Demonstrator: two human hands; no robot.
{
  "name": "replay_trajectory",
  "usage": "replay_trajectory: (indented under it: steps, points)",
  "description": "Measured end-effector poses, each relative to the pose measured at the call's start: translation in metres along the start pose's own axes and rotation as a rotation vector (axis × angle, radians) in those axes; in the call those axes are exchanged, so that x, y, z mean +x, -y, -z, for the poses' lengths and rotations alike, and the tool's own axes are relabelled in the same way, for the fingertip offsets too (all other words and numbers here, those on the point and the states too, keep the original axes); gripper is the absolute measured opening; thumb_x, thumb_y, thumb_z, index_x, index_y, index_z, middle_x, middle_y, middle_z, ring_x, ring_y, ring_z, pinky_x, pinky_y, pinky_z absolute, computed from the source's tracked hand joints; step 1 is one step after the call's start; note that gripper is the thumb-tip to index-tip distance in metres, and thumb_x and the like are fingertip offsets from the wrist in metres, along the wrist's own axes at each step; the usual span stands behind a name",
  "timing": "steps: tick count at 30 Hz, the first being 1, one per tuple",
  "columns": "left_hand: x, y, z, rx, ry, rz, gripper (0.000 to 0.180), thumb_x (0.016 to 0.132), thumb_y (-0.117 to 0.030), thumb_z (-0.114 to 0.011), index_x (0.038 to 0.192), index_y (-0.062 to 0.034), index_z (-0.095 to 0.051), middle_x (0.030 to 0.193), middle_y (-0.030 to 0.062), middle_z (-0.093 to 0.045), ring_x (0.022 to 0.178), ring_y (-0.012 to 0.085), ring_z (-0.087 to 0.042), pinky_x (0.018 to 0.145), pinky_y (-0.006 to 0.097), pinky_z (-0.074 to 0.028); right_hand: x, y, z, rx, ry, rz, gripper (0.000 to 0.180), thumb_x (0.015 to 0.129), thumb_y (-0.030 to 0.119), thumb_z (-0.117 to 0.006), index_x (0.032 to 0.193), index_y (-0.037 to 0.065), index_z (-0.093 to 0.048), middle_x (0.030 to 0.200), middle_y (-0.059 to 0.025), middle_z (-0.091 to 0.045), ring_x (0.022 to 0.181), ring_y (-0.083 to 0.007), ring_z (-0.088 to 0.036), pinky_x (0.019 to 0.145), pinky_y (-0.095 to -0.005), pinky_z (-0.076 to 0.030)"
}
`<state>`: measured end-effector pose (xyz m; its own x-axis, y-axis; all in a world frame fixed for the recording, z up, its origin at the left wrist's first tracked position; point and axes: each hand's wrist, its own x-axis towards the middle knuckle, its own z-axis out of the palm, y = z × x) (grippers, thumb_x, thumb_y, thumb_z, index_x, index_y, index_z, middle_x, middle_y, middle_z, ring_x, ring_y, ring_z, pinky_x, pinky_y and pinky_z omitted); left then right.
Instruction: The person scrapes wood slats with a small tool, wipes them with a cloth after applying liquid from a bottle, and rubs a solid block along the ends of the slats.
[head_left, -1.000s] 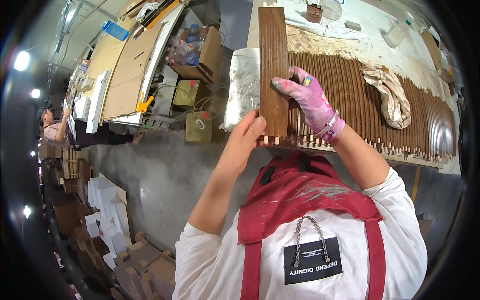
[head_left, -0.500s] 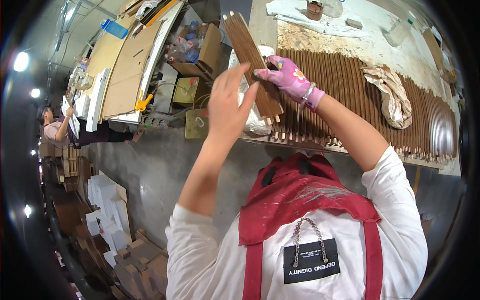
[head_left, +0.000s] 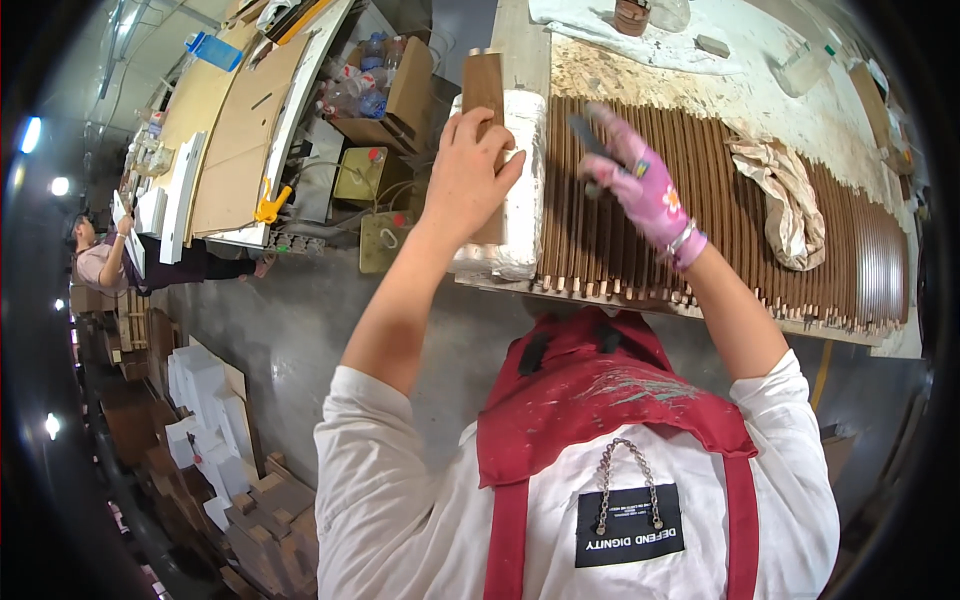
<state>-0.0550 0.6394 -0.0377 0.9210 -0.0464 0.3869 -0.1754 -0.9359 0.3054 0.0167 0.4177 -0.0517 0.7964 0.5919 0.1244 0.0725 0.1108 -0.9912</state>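
Note:
A brown wooden slat point(head_left: 484, 80) lies lengthwise on a white wrapped block point(head_left: 524, 215) at the table's near left corner. My bare left hand point(head_left: 468, 165) is over the slat with bent fingers, gripping it against the block. My right hand point(head_left: 645, 190), in a pink flowered glove, is raised above a long row of brown slats point(head_left: 620, 240) standing side by side. Between its thumb and fingers is a thin dark grey flat piece point(head_left: 590, 135), blurred, its kind unclear.
A crumpled beige cloth point(head_left: 780, 205) rests on the row. Toward the back are a brown jar point(head_left: 631, 17) and a clear bottle point(head_left: 803, 68). Left of the table stand metal cans point(head_left: 385, 240) and a carton of bottles point(head_left: 400, 105). Another person point(head_left: 105, 250) holds a white board at far left.
The slat, tilted between both hands before, now lies straighter on the white block under my left hand. My right hand has let go, moved right and now holds the dark flat piece.

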Motion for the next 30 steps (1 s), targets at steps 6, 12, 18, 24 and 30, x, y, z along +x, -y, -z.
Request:
replay_trajectory:
  steps: [6,12,18,24,30]
  points:
    - [0.014,0.023,-0.019,-0.104,-0.109,0.066,0.024,0.092,-0.024,-0.053,0.11,-0.0129,-0.064,0.124,0.0139,-0.049,0.123,0.0295,-0.041,0.104,0.042,-0.027,-0.014,0.008,-0.038,-0.597,0.42,0.218,0.05,0.084,0.007,-0.055,0.133,0.013,-0.048,0.088,-0.0127,-0.068,0.078,-0.0327,-0.066,0.072,-0.0394,-0.052]
    - [0.014,0.022,-0.008,-0.098,-0.032,0.12,0.031,0.091,-0.025,-0.055,0.12,-0.0191,-0.061,0.128,0.0136,-0.045,0.12,0.0305,-0.041,0.102,0.044,-0.031,-0.014,0.006,-0.035,-0.721,0.394,0.231,0.038,0.082,0.003,-0.055,0.119,0.009,-0.052,0.085,-0.0132,-0.067,0.073,-0.0358,-0.065,0.063,-0.0435,-0.051]
    - [0.013,0.029,-0.019,-0.157,0.038,0.211,0.038,0.094,-0.032,-0.051,0.131,-0.022,-0.054,0.149,0.0147,-0.028,0.135,0.0369,-0.028,0.109,0.047,-0.029,-0.001,0.036,-0.047,-0.799,0.472,0.121,0.024,0.087,0.005,-0.055,0.111,0.004,-0.052,0.084,-0.0226,-0.064,0.078,-0.0405,-0.062,0.064,-0.0451,-0.049]
    - [0.014,0.027,-0.019,-0.234,0.073,0.255,0.038,0.095,-0.03,-0.049,0.132,-0.0221,-0.053,0.15,0.0139,-0.027,0.136,0.0363,-0.027,0.11,0.046,-0.028,0.015,0.044,-0.053,-0.937,0.586,0.172,0.05,0.084,0.01,-0.061,0.131,0.024,-0.054,0.09,-0.015,-0.067,0.075,-0.0344,-0.064,0.066,-0.0406,-0.05]
    - [0.013,0.028,-0.017,-0.23,0.078,0.265,0.038,0.095,-0.03,-0.05,0.132,-0.0226,-0.053,0.15,0.0134,-0.026,0.136,0.0361,-0.027,0.11,0.047,-0.028,0.024,0.04,-0.045,-0.808,0.687,0.151,0.047,0.082,0.009,-0.058,0.127,0.021,-0.058,0.092,-0.0131,-0.068,0.078,-0.0312,-0.066,0.068,-0.0379,-0.052]
